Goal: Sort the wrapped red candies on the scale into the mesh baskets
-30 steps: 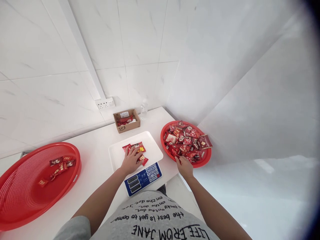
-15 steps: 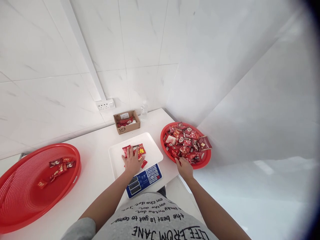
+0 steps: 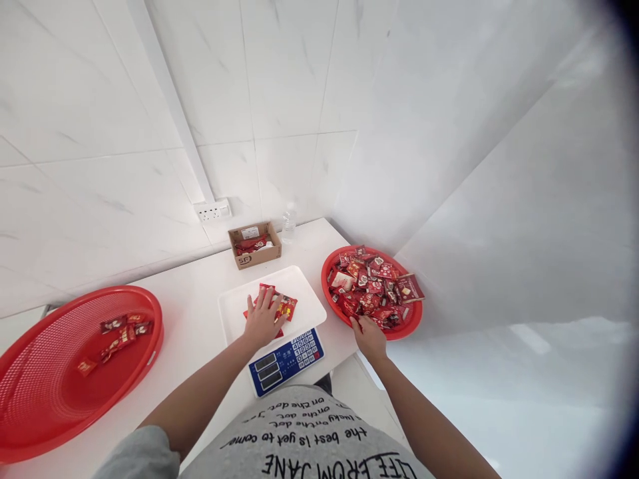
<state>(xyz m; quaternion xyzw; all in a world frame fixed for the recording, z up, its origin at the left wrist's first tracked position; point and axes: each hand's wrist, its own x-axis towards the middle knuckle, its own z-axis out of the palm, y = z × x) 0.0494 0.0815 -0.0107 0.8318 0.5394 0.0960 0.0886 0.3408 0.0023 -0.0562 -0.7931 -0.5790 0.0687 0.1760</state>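
Fingers spread, my left hand (image 3: 261, 322) rests on several red packets (image 3: 286, 307) in the white tray (image 3: 309, 299) of a scale. Below the tray shows the scale's blue panel (image 3: 285, 361) with its keys and displays. My right hand (image 3: 370, 335) is closed on the near rim of the right red basket (image 3: 408, 327), with its fingers partly hidden. That basket is heaped with red snack packets (image 3: 369, 283), and a larger dark red packet (image 3: 410, 288) lies over its right edge.
A large red basket (image 3: 54, 412) with several small packets (image 3: 118, 338) stands at the left. Behind the scale are a cardboard box (image 3: 257, 256) holding red packets and a clear bottle (image 3: 288, 226). A socket (image 3: 213, 210) is on the wall.
My left hand has shifted slightly left on the tray, and the packets under it lie differently, with more showing to its right. My right hand stays at the basket rim.
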